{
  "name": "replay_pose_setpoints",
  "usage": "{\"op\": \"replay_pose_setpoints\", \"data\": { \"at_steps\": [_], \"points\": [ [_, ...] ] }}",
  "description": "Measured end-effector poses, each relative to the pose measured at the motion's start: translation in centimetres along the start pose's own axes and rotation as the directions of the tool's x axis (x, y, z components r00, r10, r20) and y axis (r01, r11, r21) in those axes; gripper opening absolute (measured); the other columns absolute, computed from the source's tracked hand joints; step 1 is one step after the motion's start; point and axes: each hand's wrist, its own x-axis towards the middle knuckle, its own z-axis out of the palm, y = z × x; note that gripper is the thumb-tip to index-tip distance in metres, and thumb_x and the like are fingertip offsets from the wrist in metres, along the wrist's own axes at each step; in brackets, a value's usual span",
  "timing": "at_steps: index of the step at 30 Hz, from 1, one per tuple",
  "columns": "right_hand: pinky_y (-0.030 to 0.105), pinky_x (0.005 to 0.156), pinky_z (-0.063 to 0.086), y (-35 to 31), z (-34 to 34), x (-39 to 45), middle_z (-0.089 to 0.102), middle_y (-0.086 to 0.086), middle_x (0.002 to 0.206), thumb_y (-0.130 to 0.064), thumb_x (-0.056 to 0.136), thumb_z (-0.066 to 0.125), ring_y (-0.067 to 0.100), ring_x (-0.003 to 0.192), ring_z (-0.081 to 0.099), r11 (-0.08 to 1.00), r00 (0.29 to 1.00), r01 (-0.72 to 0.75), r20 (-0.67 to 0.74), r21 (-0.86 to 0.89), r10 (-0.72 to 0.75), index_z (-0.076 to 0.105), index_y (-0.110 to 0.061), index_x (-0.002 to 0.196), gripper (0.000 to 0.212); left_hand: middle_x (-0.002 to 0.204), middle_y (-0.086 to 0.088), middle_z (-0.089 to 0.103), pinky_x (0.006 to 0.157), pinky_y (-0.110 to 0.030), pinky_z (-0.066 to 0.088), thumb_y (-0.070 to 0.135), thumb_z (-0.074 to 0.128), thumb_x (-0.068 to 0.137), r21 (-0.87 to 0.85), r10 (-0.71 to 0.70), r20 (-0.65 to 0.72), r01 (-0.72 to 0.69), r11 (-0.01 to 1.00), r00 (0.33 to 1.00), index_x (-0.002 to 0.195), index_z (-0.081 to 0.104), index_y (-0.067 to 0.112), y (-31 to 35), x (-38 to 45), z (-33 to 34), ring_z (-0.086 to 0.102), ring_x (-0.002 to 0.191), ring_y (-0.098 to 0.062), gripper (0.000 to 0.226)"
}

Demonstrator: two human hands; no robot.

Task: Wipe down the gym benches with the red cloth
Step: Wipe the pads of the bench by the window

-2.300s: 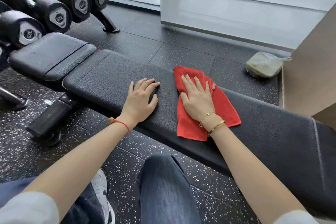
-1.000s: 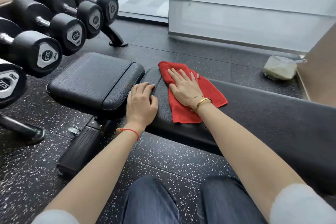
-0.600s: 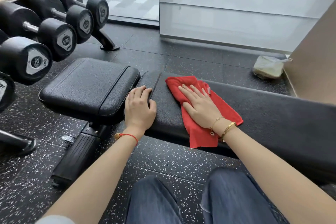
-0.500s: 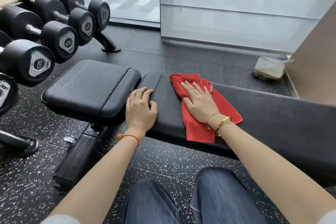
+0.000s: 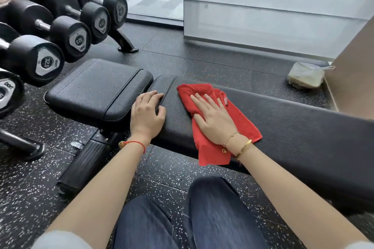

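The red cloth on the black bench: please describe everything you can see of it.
The red cloth looks like soft terry fabric, rumpled and loosely folded. It lies across the long black padded bench, near the end by the separate seat pad. Its near corner hangs over the bench's front edge. A small tag shows at its far edge. The right hand presses flat on it, fingers straight.

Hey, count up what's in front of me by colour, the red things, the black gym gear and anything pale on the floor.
Red: 2, the red cloth and a red string bracelet.
Black: 6, seat pad, long bench pad and 4 dumbbells in full view; a fifth is cut off at the left edge.
Pale: 1, a plastic bag.
Total: 9
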Motion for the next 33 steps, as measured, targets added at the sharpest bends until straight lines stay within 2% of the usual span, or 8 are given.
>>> {"op": "replay_pose_setpoints", "data": {
  "at_steps": [4, 7, 12, 17, 20, 24, 27, 33],
  "points": [
    [0.043, 0.122, -0.002, 4.0, -1.4, 0.4, 0.017, -0.012, 0.161, -0.037, 0.100, 0.037, 0.013, 0.150, 0.010, 0.990, 0.990, -0.142, -0.007, -0.008, 0.142, 0.019, -0.032, 0.154, 0.057, 0.135, 0.001, 0.058, 0.106, -0.041, 0.037, 0.026, 0.051, 0.087, 0.009, 0.013, -0.009, -0.013, 1.000, 1.000, 0.126, 0.063, 0.020, -0.1, -0.1, 0.1, 0.046, 0.129, -0.021, 0.041],
    [0.045, 0.122, -0.004, 3.4, -1.3, 3.2, 0.013, -0.010, 0.162, -0.037, 0.099, 0.034, 0.015, 0.151, 0.007, 0.973, 0.973, -0.231, 0.001, -0.019, 0.231, 0.016, -0.030, 0.154, 0.058, 0.135, 0.002, 0.058, 0.107, -0.041, 0.038, 0.029, 0.048, 0.086, 0.010, 0.000, -0.018, 0.000, 1.000, 1.000, 0.125, 0.064, 0.022, 0.0, -0.1, 0.2, 0.047, 0.128, -0.020, 0.042],
    [0.046, 0.122, -0.005, -1.8, 0.1, 4.9, 0.012, -0.009, 0.163, -0.038, 0.099, 0.032, 0.017, 0.151, 0.006, 0.997, 0.995, -0.078, 0.058, -0.007, 0.078, 0.013, -0.029, 0.155, 0.059, 0.135, 0.004, 0.058, 0.106, -0.039, 0.037, 0.032, 0.045, 0.084, 0.019, -0.014, -0.007, 0.014, 1.000, 1.000, 0.124, 0.064, 0.024, 0.0, 0.0, 0.2, 0.046, 0.128, -0.019, 0.045],
    [0.044, 0.122, -0.003, -3.4, 0.8, 0.9, 0.016, -0.012, 0.161, -0.036, 0.099, 0.035, 0.014, 0.150, 0.008, 0.993, 0.992, 0.110, 0.052, 0.030, -0.111, 0.015, -0.031, 0.154, 0.059, 0.135, 0.002, 0.058, 0.106, -0.040, 0.038, 0.030, 0.046, 0.084, 0.029, 0.003, 0.003, -0.003, 1.000, 1.000, 0.125, 0.063, 0.018, 0.1, 0.0, 0.0, 0.047, 0.128, -0.021, 0.046],
    [0.041, 0.122, -0.002, -0.3, 0.0, -1.5, 0.018, -0.014, 0.161, -0.038, 0.099, 0.036, 0.011, 0.150, 0.010, 0.996, 0.996, 0.082, 0.017, 0.030, -0.082, 0.018, -0.033, 0.154, 0.058, 0.135, 0.003, 0.058, 0.106, -0.040, 0.037, 0.031, 0.044, 0.085, 0.019, 0.005, 0.012, -0.005, 1.000, 1.000, 0.126, 0.063, 0.022, 0.1, 0.0, 0.0, 0.045, 0.129, -0.020, 0.046],
    [0.042, 0.122, -0.004, 4.4, -1.5, -1.0, 0.018, -0.013, 0.161, -0.038, 0.099, 0.036, 0.012, 0.150, 0.011, 0.993, 0.992, -0.122, -0.008, -0.005, 0.122, 0.019, -0.033, 0.153, 0.057, 0.135, 0.003, 0.058, 0.106, -0.040, 0.037, 0.032, 0.044, 0.085, 0.015, 0.004, 0.011, -0.004, 1.000, 1.000, 0.125, 0.063, 0.023, 0.1, 0.0, 0.0, 0.045, 0.129, -0.019, 0.046],
    [0.045, 0.122, -0.004, 3.8, -1.5, 2.0, 0.013, -0.010, 0.162, -0.038, 0.099, 0.034, 0.016, 0.151, 0.007, 0.968, 0.968, -0.250, -0.004, -0.008, 0.250, 0.016, -0.031, 0.154, 0.059, 0.135, 0.004, 0.058, 0.107, -0.040, 0.037, 0.032, 0.044, 0.085, 0.011, -0.006, 0.011, 0.006, 1.000, 1.000, 0.125, 0.064, 0.023, 0.2, 0.0, 0.0, 0.045, 0.128, -0.018, 0.046],
    [0.045, 0.122, -0.006, -0.5, -0.2, 2.0, 0.013, -0.011, 0.162, -0.039, 0.098, 0.033, 0.015, 0.151, 0.006, 0.995, 0.995, -0.096, 0.032, 0.020, 0.096, 0.015, -0.032, 0.154, 0.059, 0.135, 0.002, 0.058, 0.106, -0.041, 0.037, 0.030, 0.047, 0.087, 0.008, 0.004, 0.011, -0.004, 1.000, 1.000, 0.125, 0.063, 0.022, 0.3, 0.0, -0.2, 0.045, 0.128, -0.020, 0.043]
  ]
}}
